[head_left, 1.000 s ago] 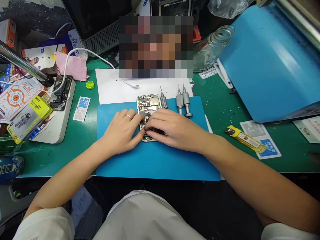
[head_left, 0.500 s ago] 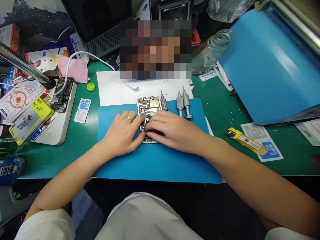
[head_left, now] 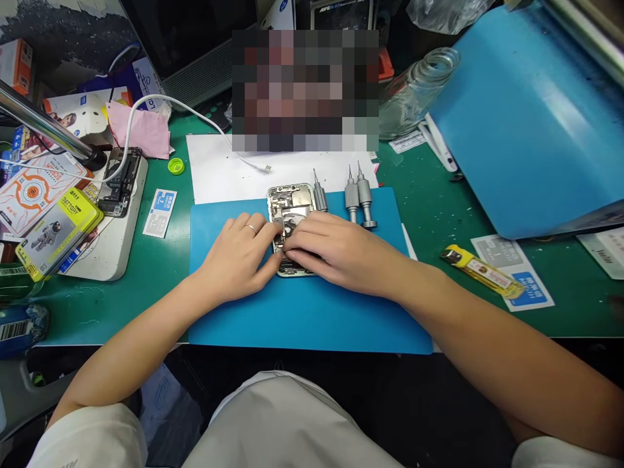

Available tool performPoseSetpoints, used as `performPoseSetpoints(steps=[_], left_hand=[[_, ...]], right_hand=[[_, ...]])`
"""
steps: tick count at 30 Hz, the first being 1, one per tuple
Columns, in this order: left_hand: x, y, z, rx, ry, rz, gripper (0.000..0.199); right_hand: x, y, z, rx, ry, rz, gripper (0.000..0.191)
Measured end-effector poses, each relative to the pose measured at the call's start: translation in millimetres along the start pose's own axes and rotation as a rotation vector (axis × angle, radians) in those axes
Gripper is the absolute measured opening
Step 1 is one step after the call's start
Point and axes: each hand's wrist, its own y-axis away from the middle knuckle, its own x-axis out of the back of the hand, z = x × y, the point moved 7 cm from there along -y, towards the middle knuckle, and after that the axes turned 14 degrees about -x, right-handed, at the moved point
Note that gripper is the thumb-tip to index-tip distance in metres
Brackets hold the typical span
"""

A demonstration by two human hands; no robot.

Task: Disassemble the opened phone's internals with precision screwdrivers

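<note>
An opened smartphone [head_left: 298, 197] lies on a blue mat [head_left: 302, 318], its metal parts and circuitry exposed. My left hand [head_left: 241, 257], with a ring on one finger, grips the phone's left edge between thumb and fingers. Over the lower half of the phone, my right hand [head_left: 341, 250] is closed in a pinch. Its fingertips touch the inside of the phone, and whatever they hold is too small or hidden to make out. Just beyond the right hand, a grey screwdriver [head_left: 319, 195] and two more screwdrivers [head_left: 358, 198] point away from me.
White paper [head_left: 209, 169] with a cable end [head_left: 268, 168] lies behind the mat. Battery boxes [head_left: 58, 231] and another opened phone [head_left: 121, 185] crowd the left. To the right are a yellow lighter [head_left: 482, 272], a glass jar [head_left: 414, 91] and a large blue sheet [head_left: 526, 130].
Both hands keep nearly the same place on the phone, with the right fingertips shifting only slightly. The whole view has moved a little as the head tilted.
</note>
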Motion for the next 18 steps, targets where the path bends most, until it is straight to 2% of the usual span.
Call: performPoseSetpoints(steps=[18], left_hand=[[0.6,-0.4,2.1,-0.003,-0.009,0.003,0.034]], right_hand=[[2.9,0.0,-0.7,0.011,-0.001,0.022,0.021]])
